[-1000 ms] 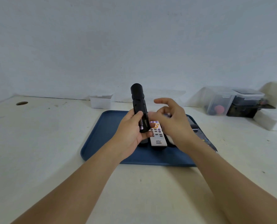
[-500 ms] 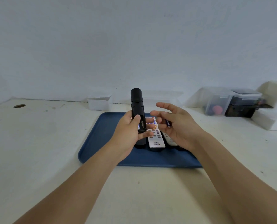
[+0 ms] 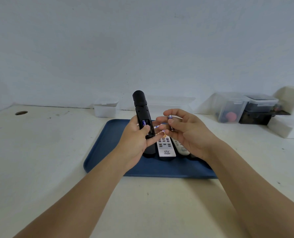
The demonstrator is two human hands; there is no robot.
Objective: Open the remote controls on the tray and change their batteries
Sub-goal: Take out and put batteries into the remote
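Observation:
My left hand (image 3: 136,141) grips a black remote (image 3: 142,111) held upright above the blue tray (image 3: 100,150). Its back compartment is open and a blue battery (image 3: 145,123) sits inside. My right hand (image 3: 187,133) pinches a second small battery (image 3: 170,117) just right of the black remote. On the tray lie a white remote (image 3: 166,148) with grey buttons and another white remote (image 3: 181,147) beside it, partly hidden by my right hand. A dark remote lies under the held one.
A white open box (image 3: 106,107) stands behind the tray. Clear plastic containers (image 3: 232,107) and a dark lidded box (image 3: 259,109) sit at the back right, with white foam blocks (image 3: 287,129) beside them. A round hole (image 3: 21,113) is in the table at far left.
My right hand has turned and raised a battery between its fingertips near the black remote. The black remote has turned so that its open compartment faces me. The camera view shifted slightly.

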